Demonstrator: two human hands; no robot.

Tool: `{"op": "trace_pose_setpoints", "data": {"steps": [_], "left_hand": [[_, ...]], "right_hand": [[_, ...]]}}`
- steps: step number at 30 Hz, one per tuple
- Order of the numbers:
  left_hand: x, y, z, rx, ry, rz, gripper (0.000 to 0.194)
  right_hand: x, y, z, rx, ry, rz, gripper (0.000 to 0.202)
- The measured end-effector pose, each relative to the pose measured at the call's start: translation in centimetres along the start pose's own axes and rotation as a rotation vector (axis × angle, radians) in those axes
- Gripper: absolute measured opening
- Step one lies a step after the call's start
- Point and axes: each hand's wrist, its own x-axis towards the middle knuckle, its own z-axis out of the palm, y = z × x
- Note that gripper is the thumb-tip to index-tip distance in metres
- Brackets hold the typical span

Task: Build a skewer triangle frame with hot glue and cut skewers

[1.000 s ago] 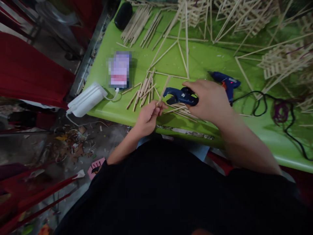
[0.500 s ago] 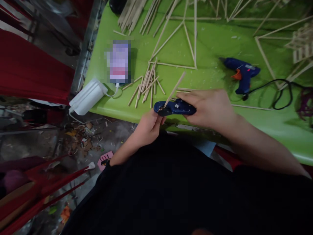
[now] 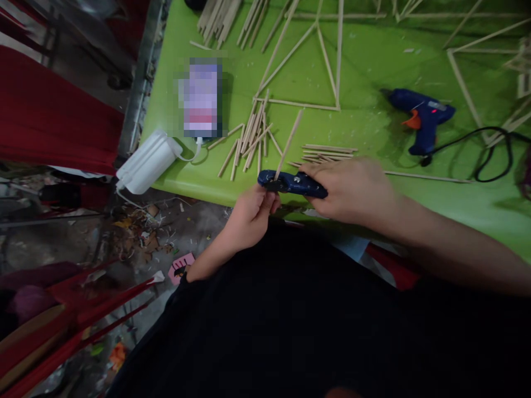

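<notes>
My right hand [image 3: 352, 190] is wrapped round the handle of a dark blue hand cutter [image 3: 292, 183], near the table's front edge. A thin wooden stick [image 3: 289, 142] rises from the cutter's left end, tilted to the right. Just below that end, my left hand [image 3: 253, 215] is closed with its fingers pinched; the stick's lower end appears to be in them, partly hidden by the cutter. Beyond my right hand lies a small pile of short sticks [image 3: 327, 152]. A looser heap of cut sticks [image 3: 254, 132] lies beyond my left hand.
On the green table [image 3: 365, 127] are a blue glue gun [image 3: 423, 119] with a black cord, a stick frame [image 3: 298, 104], and bundles of longer sticks [image 3: 218, 22]. A blurred phone [image 3: 202, 99] is cabled to a white power bank [image 3: 147, 163]. Scraps [image 3: 141, 235] litter the floor at left.
The view has shifted a little, so the table things sit slightly differently. The stick stands at a somewhat steeper angle in the cutter. Both hands keep their hold.
</notes>
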Motion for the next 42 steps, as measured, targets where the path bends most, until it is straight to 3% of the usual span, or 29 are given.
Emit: {"op": "trace_pose_setpoints", "data": {"steps": [5, 10, 14, 19, 22, 30, 34, 38, 42], "left_hand": [[-0.7, -0.7, -0.2, -0.178, 0.004, -0.099, 0.038], [-1.1, -0.8, -0.7, -0.414, -0.02, -0.264, 0.033], [-0.6, 0.0, -1.5, -0.495, -0.021, -0.365, 0.031], [-0.9, -0.4, -2.5, -0.259, 0.06, -0.329, 0.019], [-1.3, -1.4, -2.8, -0.155, 0.082, -0.262, 0.03], [-0.7, -2.0, -3.2, -0.181, 0.069, -0.272, 0.033], [-0.8, -1.7, -3.8, -0.167, 0.043, -0.288, 0.027], [-1.1, -1.0, -3.7, -0.024, 0.067, -0.24, 0.029], [0.5, 0.0, -1.9, 0.261, 0.078, -0.08, 0.022]], "right_hand": [[0.5, -1.2, -1.1, -0.036, -0.148, 0.029, 0.04], [1.3, -2.1, -1.6, -0.01, -0.245, 0.011, 0.065], [2.5, -1.8, -1.5, 0.148, -0.277, 0.017, 0.07], [3.9, -2.3, -1.7, 0.264, -0.354, 0.043, 0.069], [4.3, -3.0, -1.9, 0.277, -0.375, 0.081, 0.064], [5.1, -2.7, -1.3, 0.279, -0.386, 0.106, 0.071], [4.4, -2.4, -2.0, 0.289, -0.384, 0.076, 0.073], [2.7, -0.4, -3.7, 0.367, -0.474, 0.084, 0.064], [-0.2, 4.5, -5.0, 0.403, -0.339, 0.254, 0.061]]}}
